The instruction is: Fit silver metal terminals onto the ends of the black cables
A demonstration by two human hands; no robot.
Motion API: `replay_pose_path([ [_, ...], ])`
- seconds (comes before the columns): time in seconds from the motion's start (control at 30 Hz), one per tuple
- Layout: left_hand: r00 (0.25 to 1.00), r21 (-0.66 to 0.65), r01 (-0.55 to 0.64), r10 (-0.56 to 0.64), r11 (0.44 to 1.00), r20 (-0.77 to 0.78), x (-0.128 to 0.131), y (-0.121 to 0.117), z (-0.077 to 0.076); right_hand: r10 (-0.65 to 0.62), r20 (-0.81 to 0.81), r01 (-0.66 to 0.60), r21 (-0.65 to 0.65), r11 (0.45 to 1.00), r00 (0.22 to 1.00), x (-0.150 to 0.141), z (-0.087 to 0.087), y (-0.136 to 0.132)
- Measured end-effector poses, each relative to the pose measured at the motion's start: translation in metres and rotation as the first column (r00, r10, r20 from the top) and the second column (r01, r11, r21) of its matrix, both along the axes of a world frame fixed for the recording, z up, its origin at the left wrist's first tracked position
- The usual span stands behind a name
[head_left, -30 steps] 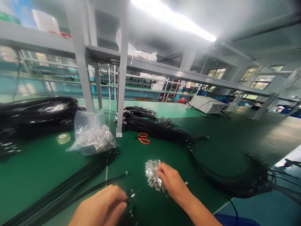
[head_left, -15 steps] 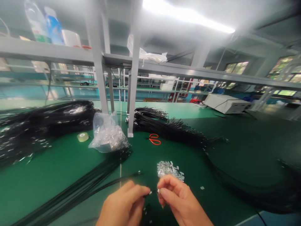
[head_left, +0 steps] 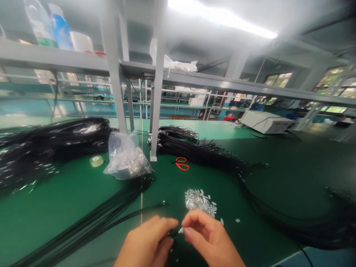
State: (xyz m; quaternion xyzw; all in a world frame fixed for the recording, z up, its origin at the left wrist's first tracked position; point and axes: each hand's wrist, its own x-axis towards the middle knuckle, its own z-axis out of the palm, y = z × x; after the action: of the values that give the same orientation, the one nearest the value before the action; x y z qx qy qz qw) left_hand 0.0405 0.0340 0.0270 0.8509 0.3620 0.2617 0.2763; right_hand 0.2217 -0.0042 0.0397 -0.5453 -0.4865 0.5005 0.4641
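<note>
Head view shows a wide green table (head_left: 69,200), and the clear plastic bag (head_left: 118,148) which rests on it is the mark from which places are told. Above the table and over the bag, a long grey metal shelf (head_left: 236,83) runs far to the right; one of its posts comes down behind the bag and another just to the right of it. To the left of the bag lies a large heap of black cables (head_left: 61,137), and to its right is a thick black bundle (head_left: 191,150). Much farther right from the bag, a white box-shaped device (head_left: 264,122) stands on the table. In front of the bag, thin black cables (head_left: 105,218) stretch toward the lower left. Nearer to the person than the bag and to its right, two hands are close together: the left hand (head_left: 147,239) has its fingers bent and narrow on something thin, while the right hand (head_left: 211,237) makes a pinch with thumb and forefinger. Also right of the bag, just beyond the right hand, is a pile of silvery pieces (head_left: 198,200). Scissors with red handles (head_left: 182,163) lie right of the bag, and a tape roll (head_left: 96,160) is just left of it. Smallest are the things held, nearer than the bag and to its right: a dark cable end (head_left: 174,234) at the left fingers, and one silvery piece (head_left: 180,230) in the right pinch; whether these two touch, one cannot tell.
</note>
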Motion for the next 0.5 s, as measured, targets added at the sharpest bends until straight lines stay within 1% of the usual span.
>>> replay_pose_path([
  [0.03,0.999,-0.048,-0.002,0.004,0.999,0.043,0.000,0.000,-0.001,0.021,0.010,-0.021,-0.008,1.000,1.000,-0.002,-0.003,0.001],
  [0.1,0.994,-0.149,-0.011,0.027,0.989,0.107,0.001,0.001,-0.001,0.075,-0.047,-0.077,-0.035,0.996,0.996,-0.006,-0.009,0.004],
  [0.17,0.993,-0.220,-0.008,0.033,0.975,0.113,0.001,0.002,-0.001,0.115,-0.112,-0.120,-0.046,0.992,0.987,-0.011,-0.017,0.008],
  [0.2,0.994,-0.240,-0.005,0.031,0.971,0.104,0.001,0.003,0.000,0.123,-0.120,-0.129,-0.043,0.991,0.985,-0.014,-0.020,0.009],
  [0.27,0.996,-0.265,-0.002,0.026,0.964,0.088,-0.001,0.004,0.002,0.111,-0.121,-0.114,-0.019,0.993,0.986,-0.018,-0.024,0.011],
  [0.33,0.994,-0.281,-0.018,0.048,0.960,0.099,-0.003,0.007,0.005,0.069,-0.146,-0.072,-0.015,0.997,0.987,-0.021,-0.023,0.010],
  [0.4,0.990,-0.309,-0.017,0.061,0.951,0.131,-0.005,0.010,0.010,0.037,-0.149,-0.043,-0.035,0.998,0.988,-0.021,-0.017,0.008],
  [0.43,0.989,-0.337,-0.006,0.056,0.942,0.140,-0.005,0.011,0.014,0.028,-0.114,-0.033,-0.039,0.999,0.993,-0.021,-0.013,0.007],
  [0.5,0.991,-0.391,0.024,0.030,0.920,0.133,-0.005,0.014,0.021,0.018,0.026,-0.017,-0.014,1.000,1.000,-0.020,-0.003,0.005],
])
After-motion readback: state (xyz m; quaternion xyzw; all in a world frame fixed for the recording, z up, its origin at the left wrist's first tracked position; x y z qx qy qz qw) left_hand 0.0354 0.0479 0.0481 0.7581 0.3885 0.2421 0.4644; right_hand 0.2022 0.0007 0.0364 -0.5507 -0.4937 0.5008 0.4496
